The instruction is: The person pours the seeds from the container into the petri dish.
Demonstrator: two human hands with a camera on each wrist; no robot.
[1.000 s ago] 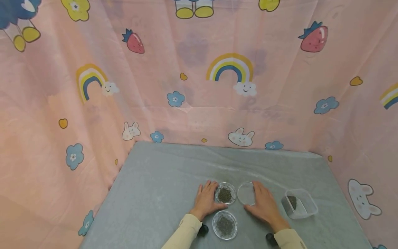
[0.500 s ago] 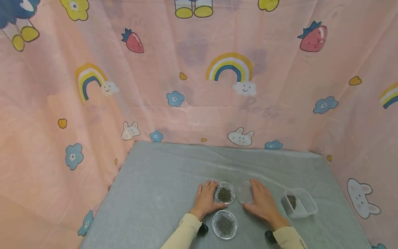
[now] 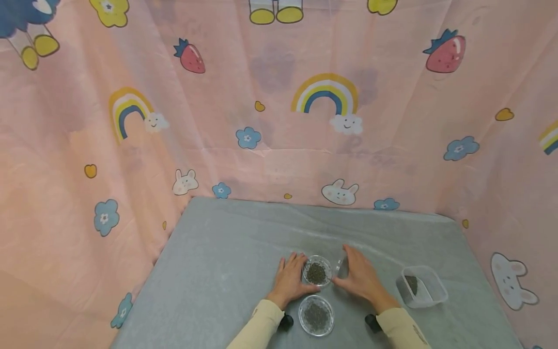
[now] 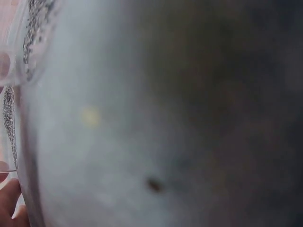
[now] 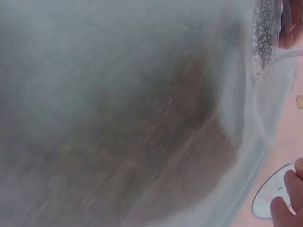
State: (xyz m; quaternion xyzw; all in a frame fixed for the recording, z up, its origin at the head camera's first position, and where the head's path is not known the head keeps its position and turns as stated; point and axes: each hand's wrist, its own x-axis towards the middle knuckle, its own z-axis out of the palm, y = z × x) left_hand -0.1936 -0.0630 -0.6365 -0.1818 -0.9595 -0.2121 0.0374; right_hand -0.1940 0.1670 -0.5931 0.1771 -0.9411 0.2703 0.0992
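My left hand (image 3: 290, 281) lies around the left side of a clear petri dish (image 3: 317, 271) that holds dark granules, its fingers at the far rim and its thumb at the near one. My right hand (image 3: 362, 276) grips a clear round petri dish lid (image 3: 341, 265), tipped up on edge just right of that dish. In the right wrist view, the transparent lid (image 5: 259, 106) shows its thin curved rim close to the granules. Nearer the body stands a second petri dish (image 3: 316, 316) with a layer of greyer granules.
A translucent plastic box (image 3: 431, 291) with dark granules and a white piece inside stands at the right. Grey cloth (image 3: 226, 252) covers the table, and a pink printed curtain (image 3: 279, 165) hangs behind it. Black wrist devices (image 3: 373, 323) sit by the cuffs.
My right hand has moved left toward the dish and raised the lid from nearly flat to steeply tilted. The left hand, both dishes and the box stay in place.
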